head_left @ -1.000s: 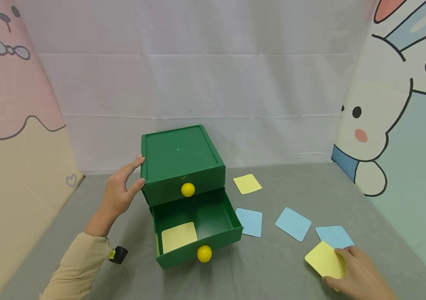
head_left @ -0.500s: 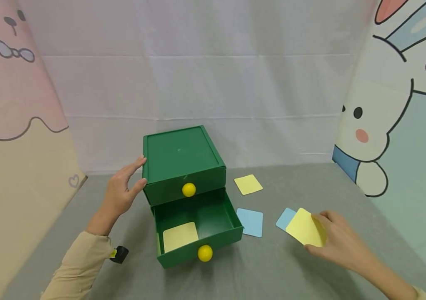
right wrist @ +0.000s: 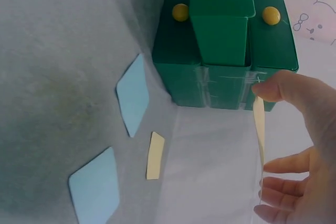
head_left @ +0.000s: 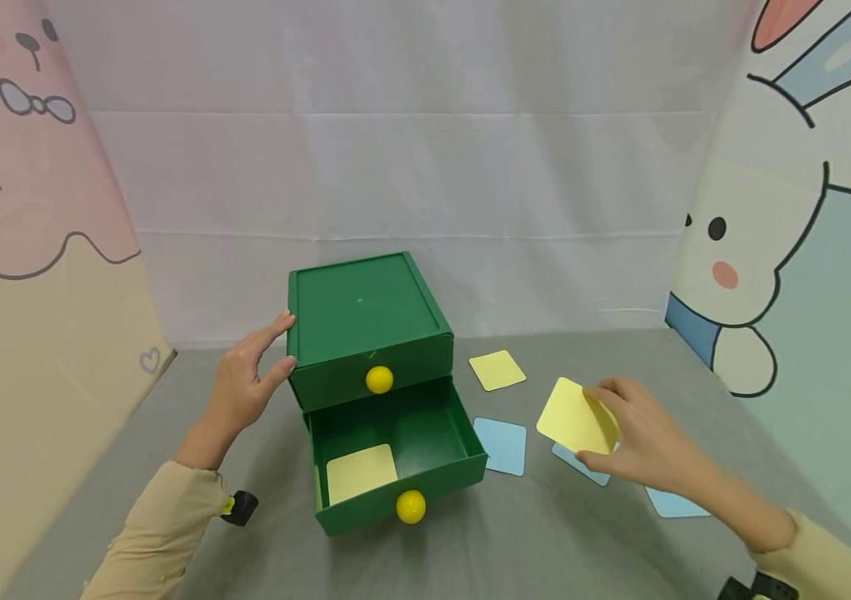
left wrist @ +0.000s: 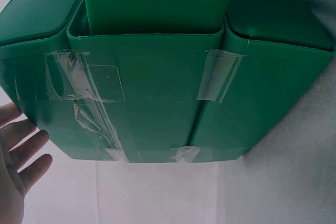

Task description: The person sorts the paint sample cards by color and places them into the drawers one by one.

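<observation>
A green drawer cabinet stands on the table, its middle drawer pulled out. A pale yellow card lies in that drawer, at the left. My left hand rests against the cabinet's left side with thumb and fingers spread; in the left wrist view the fingers are extended beside the green wall. Right of the drawer, my right hand pinches a yellow card by its edges above the table. The right wrist view shows this card edge-on, between the thumb and the fingers.
A yellow card lies right of the cabinet. Blue cards lie nearer: one by the drawer, one partly behind the held card, another under the right forearm. Clear tape crosses the cabinet's side. A white curtain hangs behind.
My right hand has lifted the yellow card from the front right and carried it left and away from me, past the blue cards. My left hand has stayed against the cabinet.
</observation>
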Motion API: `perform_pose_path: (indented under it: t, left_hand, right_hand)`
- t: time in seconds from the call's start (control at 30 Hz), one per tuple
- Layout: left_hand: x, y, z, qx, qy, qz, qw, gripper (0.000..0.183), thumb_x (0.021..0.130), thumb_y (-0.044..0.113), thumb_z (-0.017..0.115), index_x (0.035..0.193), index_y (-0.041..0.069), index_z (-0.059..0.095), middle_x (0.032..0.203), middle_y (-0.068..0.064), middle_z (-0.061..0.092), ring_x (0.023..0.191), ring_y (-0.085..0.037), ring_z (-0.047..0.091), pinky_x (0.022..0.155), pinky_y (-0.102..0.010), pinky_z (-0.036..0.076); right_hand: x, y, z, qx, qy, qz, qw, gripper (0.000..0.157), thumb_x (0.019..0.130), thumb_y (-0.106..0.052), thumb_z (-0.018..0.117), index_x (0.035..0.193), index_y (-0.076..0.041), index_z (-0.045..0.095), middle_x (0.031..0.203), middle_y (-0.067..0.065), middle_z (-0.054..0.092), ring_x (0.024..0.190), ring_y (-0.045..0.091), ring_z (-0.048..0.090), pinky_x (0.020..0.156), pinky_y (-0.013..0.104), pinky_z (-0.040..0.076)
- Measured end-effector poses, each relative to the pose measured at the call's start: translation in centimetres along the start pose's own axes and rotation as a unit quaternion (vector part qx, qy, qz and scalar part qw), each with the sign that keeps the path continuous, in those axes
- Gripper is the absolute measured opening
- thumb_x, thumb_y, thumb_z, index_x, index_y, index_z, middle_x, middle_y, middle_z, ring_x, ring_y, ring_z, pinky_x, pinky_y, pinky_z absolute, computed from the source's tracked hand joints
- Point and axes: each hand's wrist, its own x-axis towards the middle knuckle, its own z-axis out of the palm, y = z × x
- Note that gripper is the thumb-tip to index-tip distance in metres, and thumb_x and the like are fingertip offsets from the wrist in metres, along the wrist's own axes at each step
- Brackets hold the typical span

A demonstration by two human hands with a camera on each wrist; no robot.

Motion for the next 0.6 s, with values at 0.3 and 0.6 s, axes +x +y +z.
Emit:
perform_pose_path:
  t: [0.3, 0.6]
  left_hand:
    - [0.0, 0.1, 0.1, 0.0, -0.004, -0.002, 1.0, 0.055, 0.092, 0.04, 0.048, 0.131, 0.0, 0.048, 0.132, -0.019, 0.047, 0.117, -0.036, 0.046, 0.092, -0.056, 0.036]
    - [0.0, 0.1, 0.0, -0.01, 0.0, -0.005, 0.9999, 0.055, 0.092, 0.04, 0.048, 0.13, 0.0, 0.049, 0.132, -0.019, 0.047, 0.117, -0.037, 0.046, 0.092, -0.056, 0.035]
  right_hand:
    - [2.3, -1.2, -0.8, 0.012, -0.023, -0.066, 0.997, 0.07, 0.058, -0.03, 0.082, 0.114, 0.003, 0.057, 0.107, 0.011, 0.052, 0.095, 0.022, 0.048, 0.07, 0.037, 0.048]
    - [4.4, -4.0, -1.1, 0.054, -0.076, -0.108, 0.99, 0.068, 0.063, -0.034, 0.079, 0.12, -0.006, 0.054, 0.117, 0.006, 0.047, 0.105, 0.019, 0.043, 0.076, 0.034, 0.05]
